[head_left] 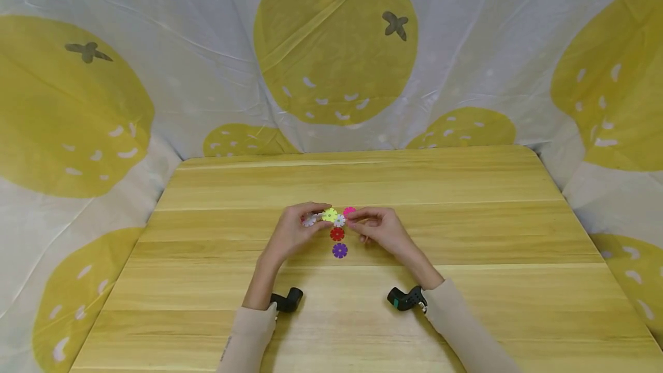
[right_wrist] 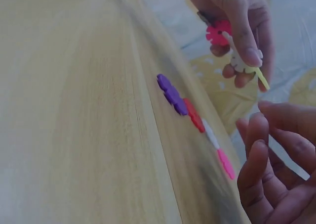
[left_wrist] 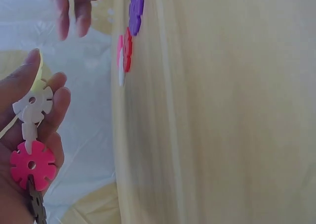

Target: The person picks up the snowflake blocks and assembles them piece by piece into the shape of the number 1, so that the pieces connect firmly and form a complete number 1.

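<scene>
Left hand [head_left: 290, 232] pinching a disc chain [left_wrist: 29, 132] clear of the worktop [head_left: 207, 281]: dark, pink, white, yellow at the tip. Middle: red disc [head_left: 334, 236], white disc [head_left: 339, 224], purple disc [head_left: 335, 253], pink disc [head_left: 349, 210], close together on the worktop. Right hand [head_left: 385, 229]: fingers loosely bent, holding nothing, fingertips near chain's yellow end.

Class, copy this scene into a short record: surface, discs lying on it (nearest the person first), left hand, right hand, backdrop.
surface: wood-grain table
discs on it, nearest first: purple disc, red disc, white disc, pink disc
left hand: holds a chain of linked discs, a yellow disc at one end
right hand: fingertips near that yellow disc; no disc visible in its grasp
backdrop: white cloth with large rounded yellow shapes
</scene>
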The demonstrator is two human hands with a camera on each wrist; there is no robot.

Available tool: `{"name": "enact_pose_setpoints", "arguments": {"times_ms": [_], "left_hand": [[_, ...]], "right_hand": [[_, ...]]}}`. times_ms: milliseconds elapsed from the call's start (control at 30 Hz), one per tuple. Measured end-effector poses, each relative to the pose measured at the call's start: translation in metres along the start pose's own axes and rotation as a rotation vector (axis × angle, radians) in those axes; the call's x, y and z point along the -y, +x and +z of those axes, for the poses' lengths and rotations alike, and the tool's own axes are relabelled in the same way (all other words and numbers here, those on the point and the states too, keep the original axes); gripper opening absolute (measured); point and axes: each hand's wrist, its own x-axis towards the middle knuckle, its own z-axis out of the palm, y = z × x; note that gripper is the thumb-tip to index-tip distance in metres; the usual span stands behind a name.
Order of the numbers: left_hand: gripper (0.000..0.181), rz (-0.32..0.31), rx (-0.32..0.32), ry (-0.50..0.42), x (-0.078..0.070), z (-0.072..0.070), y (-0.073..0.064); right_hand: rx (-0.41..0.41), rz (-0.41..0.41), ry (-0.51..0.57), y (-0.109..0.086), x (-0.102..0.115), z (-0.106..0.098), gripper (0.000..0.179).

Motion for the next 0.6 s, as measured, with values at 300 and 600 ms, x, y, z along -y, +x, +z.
{"name": "enact_pose_setpoints", "arguments": {"times_ms": [300, 600], "left_hand": [[0.033, -0.071, -0.012, 0.017, 0.0053, -0.0062, 0.0004], [0.033, -0.087, 0.001, 0.010, 0.0086, -0.0057, 0.0003]], "right_hand": [[0.197, -0.061, -0.271, 0.0000, -0.0085, -0.0032, 0.028], [0.222, -0.105, -0.359, -0.0015, -0.0103, 0.0015, 0.024]]}}
